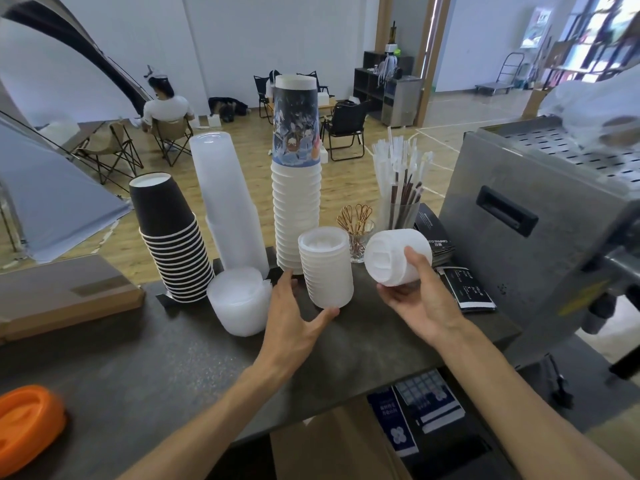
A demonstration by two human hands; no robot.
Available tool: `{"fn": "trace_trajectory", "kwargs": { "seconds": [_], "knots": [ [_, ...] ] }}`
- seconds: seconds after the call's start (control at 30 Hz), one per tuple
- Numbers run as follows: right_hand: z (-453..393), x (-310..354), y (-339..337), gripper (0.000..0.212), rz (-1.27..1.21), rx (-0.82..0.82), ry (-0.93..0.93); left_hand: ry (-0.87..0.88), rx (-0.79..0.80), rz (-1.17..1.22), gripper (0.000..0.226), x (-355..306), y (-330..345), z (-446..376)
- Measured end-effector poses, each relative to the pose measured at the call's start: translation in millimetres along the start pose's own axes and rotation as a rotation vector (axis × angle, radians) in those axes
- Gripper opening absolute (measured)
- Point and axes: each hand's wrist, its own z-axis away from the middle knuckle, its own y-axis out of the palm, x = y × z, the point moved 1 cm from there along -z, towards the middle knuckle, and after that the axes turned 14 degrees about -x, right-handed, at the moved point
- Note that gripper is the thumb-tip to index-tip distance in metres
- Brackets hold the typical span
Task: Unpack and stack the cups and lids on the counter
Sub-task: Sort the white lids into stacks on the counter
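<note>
Two white lid stacks: the right hand (420, 295) grips one (398, 256) tipped sideways, tops facing left; the spread left hand (294, 317) touches the upright one (327, 268) on the counter (173, 358)

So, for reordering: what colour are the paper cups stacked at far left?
Black with white rims, clearest in the head view.
</note>
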Motion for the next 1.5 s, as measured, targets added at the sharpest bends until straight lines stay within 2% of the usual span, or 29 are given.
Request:
{"fn": "trace_trajectory", "kwargs": {
  "seconds": [0.1, 0.2, 0.3, 0.37, 0.43, 0.5, 0.57, 0.6, 0.67, 0.73, 0.83, 0.93, 1.03, 1.17, 1.37, 1.5],
  "knots": [
    [10, 1, 8, 0.043, -0.028, 0.014, 0.054, 0.085, -0.055, 0.013, 0.094, -18, -3, 0],
    [21, 3, 11, 0.045, 0.050, 0.078, 0.028, 0.351, -0.100, -0.005, 0.086, -43, -8, 4],
    [36, 1, 11, 0.053, 0.247, 0.246, -0.083, 0.656, -0.006, -0.121, 0.096, -63, 0, 7],
    [46, -2, 8, 0.059, 0.381, 0.320, -0.157, 0.711, 0.038, -0.143, 0.100, -69, 7, 10],
    [53, -3, 4, 0.065, 0.449, 0.304, -0.235, 0.581, 0.024, -0.043, 0.092, -71, 8, 9],
    [56, -4, -3, 0.056, 0.500, 0.257, -0.342, 0.306, 0.032, 0.155, 0.084, -70, 4, 7],
    [56, -6, -10, 0.054, 0.525, 0.234, -0.395, 0.063, 0.130, 0.357, 0.074, -72, 3, 9],
    [56, -7, -11, 0.062, 0.500, 0.267, -0.374, 0.016, 0.181, 0.403, 0.067, -73, 3, 10],
    [53, -9, -8, 0.081, 0.388, 0.375, -0.280, 0.027, 0.239, 0.385, 0.055, -76, 4, 13],
    [51, -8, -2, 0.092, 0.341, 0.367, -0.249, 0.061, 0.244, 0.288, 0.054, -74, 4, 10],
    [47, -2, 9, 0.098, 0.353, 0.196, -0.367, 0.072, 0.098, 0.138, 0.076, -62, 1, 0],
    [43, 14, 30, 0.095, 0.457, 0.063, -0.537, 0.030, -0.129, 0.060, 0.071, -40, -1, -14],
    [32, 29, 58, 0.097, 0.607, 0.007, -0.671, -0.015, -0.126, -0.035, 0.090, -25, 6, -26],
    [19, 32, 90, 0.107, 0.833, -0.009, -0.799, -0.048, -0.074, 0.067, 0.092, -25, 24, -29],
    [11, 24, 119, 0.103, 1.082, 0.023, -0.892, -0.140, -0.073, 0.175, 0.092, -6, 41, -40],
    [8, 15, 125, 0.102, 1.214, 0.004, -0.980, -0.142, -0.102, 0.183, 0.086, -2, 49, -38]
  ]
}}
